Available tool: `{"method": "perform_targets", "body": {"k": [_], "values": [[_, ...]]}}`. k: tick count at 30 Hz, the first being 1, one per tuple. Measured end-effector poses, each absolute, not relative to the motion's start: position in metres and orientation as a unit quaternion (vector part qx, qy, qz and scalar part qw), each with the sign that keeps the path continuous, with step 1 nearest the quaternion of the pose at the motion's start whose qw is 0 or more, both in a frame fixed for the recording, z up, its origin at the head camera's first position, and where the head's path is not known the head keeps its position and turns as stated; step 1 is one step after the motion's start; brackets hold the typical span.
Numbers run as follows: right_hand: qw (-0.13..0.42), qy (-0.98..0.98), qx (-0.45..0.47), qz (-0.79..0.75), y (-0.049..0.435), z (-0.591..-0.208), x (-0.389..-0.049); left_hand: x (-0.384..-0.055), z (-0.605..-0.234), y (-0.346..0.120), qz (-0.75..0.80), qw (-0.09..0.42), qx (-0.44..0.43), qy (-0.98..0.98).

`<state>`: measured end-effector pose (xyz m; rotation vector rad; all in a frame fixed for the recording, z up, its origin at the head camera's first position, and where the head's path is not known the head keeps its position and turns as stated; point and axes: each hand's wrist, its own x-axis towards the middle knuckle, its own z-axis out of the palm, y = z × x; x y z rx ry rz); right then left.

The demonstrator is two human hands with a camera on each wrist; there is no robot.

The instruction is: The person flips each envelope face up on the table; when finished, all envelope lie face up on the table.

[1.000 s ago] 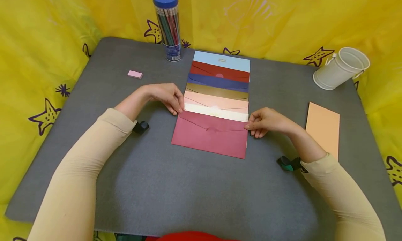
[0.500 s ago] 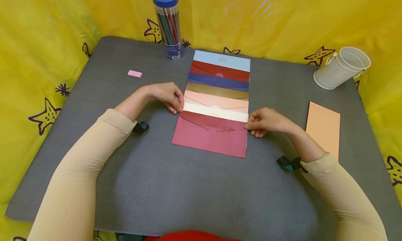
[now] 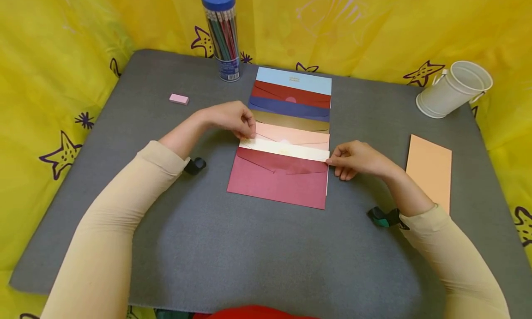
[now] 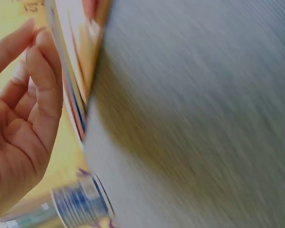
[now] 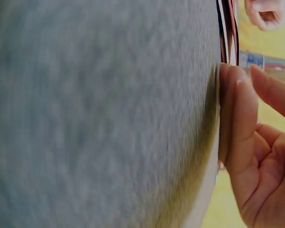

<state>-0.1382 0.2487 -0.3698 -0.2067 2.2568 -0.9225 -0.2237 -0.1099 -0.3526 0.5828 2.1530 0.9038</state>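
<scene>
My left hand [image 3: 233,118] hovers over the left end of the peach envelope [image 3: 305,139], fingers bent, and in the left wrist view its fingers hold nothing. At the right edge of the maroon envelope [image 3: 278,183], near the cream envelope's [image 3: 287,149] corner, my right hand [image 3: 353,159] touches the stack with its fingertips. In the right wrist view thumb and finger stand apart there. Behind lie overlapping olive [image 3: 291,120], blue [image 3: 291,107], red [image 3: 270,90] and light blue [image 3: 307,81] envelopes.
A tube of pencils [image 3: 224,37] with a blue lid stands at the back. A pink eraser [image 3: 179,99] lies at left on the grey table [image 3: 249,254]. At right are a white metal bucket [image 3: 453,90] and a flat peach-orange piece [image 3: 430,169], partly behind the right forearm.
My left hand has left the maroon envelope's upper left corner and moved up and right over the peach one. My right hand has shifted slightly up. The envelopes have hardly moved.
</scene>
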Motion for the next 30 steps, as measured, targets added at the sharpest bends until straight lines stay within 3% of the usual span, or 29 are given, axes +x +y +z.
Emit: {"method": "perform_targets", "body": {"k": [8,17,30], "values": [[0.281,0.871,-0.046,-0.400,0.285,-0.350,-0.142,-0.216,-0.345,-0.051,0.435,0.320,0.217,0.813],[0.208,0.873,-0.011,-0.441,0.339,-0.333,-0.141,-0.206,-0.342,0.020,0.545,0.352,0.188,0.737],[0.159,0.883,0.044,-0.439,0.407,-0.334,-0.132,-0.191,-0.340,0.109,0.592,0.404,0.124,0.687]]}}
